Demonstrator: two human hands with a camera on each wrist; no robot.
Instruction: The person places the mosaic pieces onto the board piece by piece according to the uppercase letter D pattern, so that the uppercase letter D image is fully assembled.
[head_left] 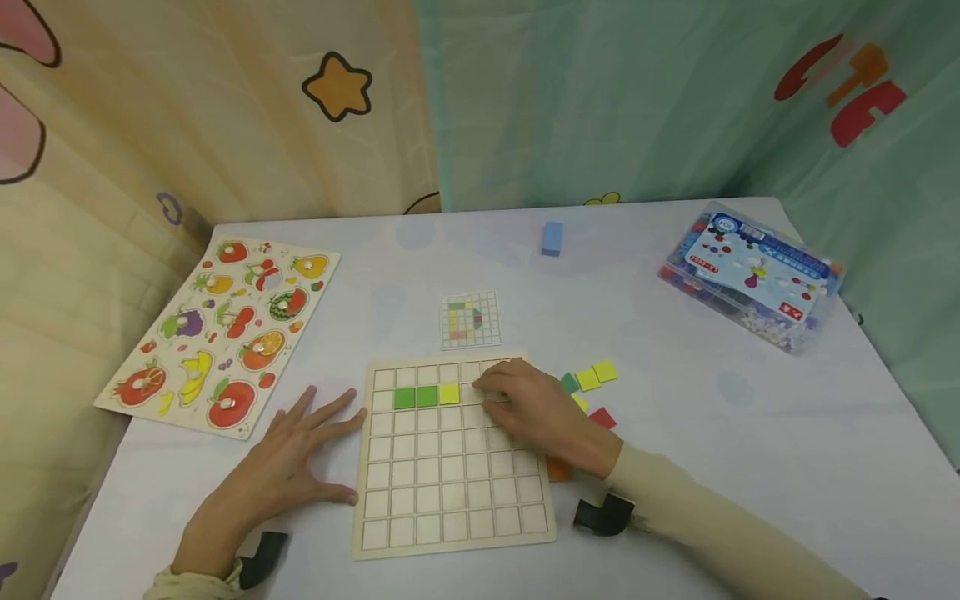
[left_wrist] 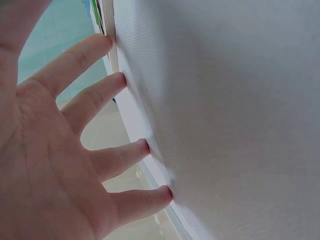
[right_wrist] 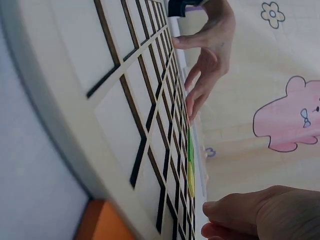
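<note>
A pale wooden grid board (head_left: 453,446) lies on the table. In its second row sit two green square tiles (head_left: 416,397) and a yellow square tile (head_left: 449,393). My right hand (head_left: 540,408) is over the board's upper right, its fingertips bent down just right of the yellow tile; I cannot tell if they pinch a tile. My left hand (head_left: 281,467) rests with fingers spread on the table, thumb and fingertips right at the board's left edge. In the left wrist view its fingers (left_wrist: 80,102) are straight and hold nothing.
A small printed grid card (head_left: 470,320) lies behind the board. Loose yellow tiles (head_left: 596,375), a red tile (head_left: 603,417) and an orange piece (head_left: 558,469) lie right of it. A fruit puzzle (head_left: 225,333), a blue block (head_left: 552,238) and a clear case (head_left: 750,275) stand farther out.
</note>
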